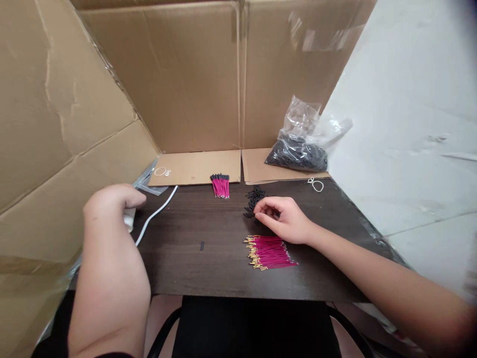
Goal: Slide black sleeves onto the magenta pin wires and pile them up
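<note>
My right hand [285, 219] is over a loose pile of small black sleeves [255, 198], thumb and index finger brought together. Whatever lies between the fingertips, if anything, is too small to make out. Just below that hand lies a row of magenta wires [271, 252] with gold-coloured pins at their left ends and silvery tips at the right. At the table's left side, my left hand [114, 199] is against a white object [129, 219], its thumb pointing right and its other fingers hidden. Farther back sits a bundle of magenta wires with black ends [220, 186].
A clear plastic bag [298, 149] of black pieces stands on cardboard at the back right. Rubber bands lie at the left [161, 171] and right [316, 185]. A white cable [154, 214] crosses the left tabletop. Cardboard walls [167, 74] enclose the back and left.
</note>
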`<control>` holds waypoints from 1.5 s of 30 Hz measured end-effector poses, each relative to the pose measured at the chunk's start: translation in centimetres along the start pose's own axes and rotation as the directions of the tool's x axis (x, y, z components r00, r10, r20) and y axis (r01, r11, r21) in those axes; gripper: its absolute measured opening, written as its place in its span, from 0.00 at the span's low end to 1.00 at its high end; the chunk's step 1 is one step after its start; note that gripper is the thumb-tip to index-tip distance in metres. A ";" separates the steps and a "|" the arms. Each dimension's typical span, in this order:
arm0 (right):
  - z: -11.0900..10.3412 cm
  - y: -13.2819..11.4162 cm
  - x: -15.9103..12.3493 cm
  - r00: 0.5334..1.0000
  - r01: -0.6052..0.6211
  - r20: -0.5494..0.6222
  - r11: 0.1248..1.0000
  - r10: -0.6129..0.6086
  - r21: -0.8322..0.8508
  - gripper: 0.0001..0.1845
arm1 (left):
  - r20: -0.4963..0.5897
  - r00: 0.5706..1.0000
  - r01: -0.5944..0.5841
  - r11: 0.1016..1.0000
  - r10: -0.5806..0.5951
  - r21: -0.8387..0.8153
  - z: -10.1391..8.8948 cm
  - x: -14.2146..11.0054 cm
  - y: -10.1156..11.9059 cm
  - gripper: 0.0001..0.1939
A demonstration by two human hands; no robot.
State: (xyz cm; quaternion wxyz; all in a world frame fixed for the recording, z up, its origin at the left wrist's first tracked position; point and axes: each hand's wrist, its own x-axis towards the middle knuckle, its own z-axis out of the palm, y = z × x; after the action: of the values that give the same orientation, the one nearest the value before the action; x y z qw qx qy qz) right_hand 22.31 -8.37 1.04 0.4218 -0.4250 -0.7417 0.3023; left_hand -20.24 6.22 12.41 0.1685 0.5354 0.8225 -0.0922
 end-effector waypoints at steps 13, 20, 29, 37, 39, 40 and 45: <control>0.1 -0.2 0.0 1.000 -0.003 0.014 1.000 0.002 0.012 0.04 | 0.132 0.964 -0.230 0.973 0.232 -0.027 0.0 -0.8 0.9 0.19; 0.3 0.3 -0.5 0.993 0.110 -0.040 0.987 -0.115 -0.118 0.15 | -0.070 0.826 -0.474 0.622 0.559 -0.624 2.8 -4.7 7.5 0.22; 0.0 -0.2 -0.4 0.929 0.359 0.024 0.885 -0.369 -0.296 0.38 | 0.108 0.398 -0.306 0.243 0.911 -0.921 12.6 -12.0 14.9 0.44; -0.9 -0.2 0.0 0.909 0.392 -0.019 0.872 -0.415 -0.292 0.36 | -0.130 0.530 -0.711 0.356 0.838 -0.606 11.9 -9.9 14.6 0.34; -1.1 0.0 0.0 0.919 0.358 -0.061 0.889 -0.390 -0.284 0.35 | -0.291 0.683 -0.729 0.650 0.670 -0.215 11.3 -8.4 14.3 0.35; -1.1 0.2 0.1 0.920 0.348 -0.083 0.894 -0.384 -0.281 0.34 | -0.331 0.739 -0.642 0.762 0.586 -0.086 11.1 -7.7 14.2 0.36; -1.0 0.7 0.4 0.915 0.331 -0.138 0.901 -0.379 -0.279 0.30 | -0.303 0.849 -0.435 0.898 0.432 0.063 12.0 -6.1 15.1 0.61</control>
State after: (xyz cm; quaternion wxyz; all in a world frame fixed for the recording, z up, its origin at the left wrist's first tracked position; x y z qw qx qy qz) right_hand 23.38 -7.58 1.08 0.4815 -0.3585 -0.7955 0.0825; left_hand -2.08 3.27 4.03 0.0559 0.7140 0.6970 0.0363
